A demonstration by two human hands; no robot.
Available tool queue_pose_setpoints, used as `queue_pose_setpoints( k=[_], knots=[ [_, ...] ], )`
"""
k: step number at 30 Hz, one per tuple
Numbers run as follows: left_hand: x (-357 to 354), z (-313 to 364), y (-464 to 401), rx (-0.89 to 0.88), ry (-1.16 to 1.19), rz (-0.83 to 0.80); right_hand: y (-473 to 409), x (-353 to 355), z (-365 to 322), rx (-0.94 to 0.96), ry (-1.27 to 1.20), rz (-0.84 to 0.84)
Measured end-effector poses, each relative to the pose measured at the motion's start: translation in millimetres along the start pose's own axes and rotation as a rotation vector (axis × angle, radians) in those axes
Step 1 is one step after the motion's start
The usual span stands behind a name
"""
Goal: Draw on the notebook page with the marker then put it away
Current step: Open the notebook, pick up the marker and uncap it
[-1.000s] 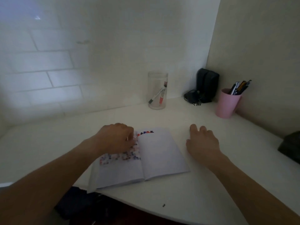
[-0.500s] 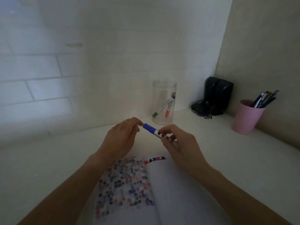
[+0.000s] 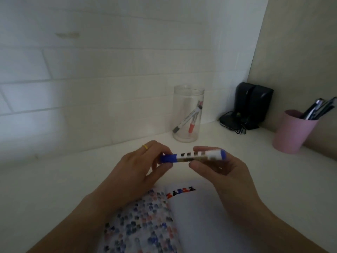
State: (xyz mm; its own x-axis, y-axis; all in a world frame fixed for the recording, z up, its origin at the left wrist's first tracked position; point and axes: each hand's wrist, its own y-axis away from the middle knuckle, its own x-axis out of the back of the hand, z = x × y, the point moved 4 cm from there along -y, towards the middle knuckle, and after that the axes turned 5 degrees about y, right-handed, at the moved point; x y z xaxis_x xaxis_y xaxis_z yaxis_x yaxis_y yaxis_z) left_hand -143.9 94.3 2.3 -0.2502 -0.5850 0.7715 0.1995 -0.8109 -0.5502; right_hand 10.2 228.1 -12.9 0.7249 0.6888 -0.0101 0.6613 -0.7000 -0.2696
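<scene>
Blue-capped marker (image 3: 193,156) now lies level between both hands above the notebook (image 3: 184,220); half a second ago it was tilted, and a second ago neither hand held it. Left hand (image 3: 140,167) pinches the cap, right hand (image 3: 217,165) pinches the barrel. Uncapping looks next; no new drawing has begun.

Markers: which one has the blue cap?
The marker held level in both hands, left hand on its blue cap. The two leaning in the clear jar have a red and a dark cap.
</scene>
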Motion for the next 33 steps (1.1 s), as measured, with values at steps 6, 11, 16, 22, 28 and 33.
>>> queue_pose_setpoints(
  k=[6, 11, 16, 22, 28, 33],
  knots=[
    [-9.3, 27.5, 2.5, -0.014, 0.054, -0.128, -0.8, -6.9, 3.2, -0.187, -0.238, -0.05],
    [-5.5, 33.5, 2.0, -0.002, 0.056, -0.09, -0.2, -4.6, 1.9, -0.201, -0.234, -0.018],
    [-12.1, 31.1, 2.4, 0.013, -0.014, -0.056, 1.4, -7.5, 2.0, -0.236, -0.296, -0.026],
    [-11.8, 35.0, 4.4, 0.028, 0.031, -0.082, 3.5, -8.4, 3.9, -0.19, -0.26, -0.057],
    [-11.4, 42.9, 1.8, 0.036, 0.041, -0.106, 2.5, -5.9, 1.3, -0.143, -0.148, -0.068],
    [-13.0, 48.6, -2.7, 0.095, 0.269, -0.155, 1.4, -2.8, -6.9, -0.095, -0.121, -0.062]
  ],
)
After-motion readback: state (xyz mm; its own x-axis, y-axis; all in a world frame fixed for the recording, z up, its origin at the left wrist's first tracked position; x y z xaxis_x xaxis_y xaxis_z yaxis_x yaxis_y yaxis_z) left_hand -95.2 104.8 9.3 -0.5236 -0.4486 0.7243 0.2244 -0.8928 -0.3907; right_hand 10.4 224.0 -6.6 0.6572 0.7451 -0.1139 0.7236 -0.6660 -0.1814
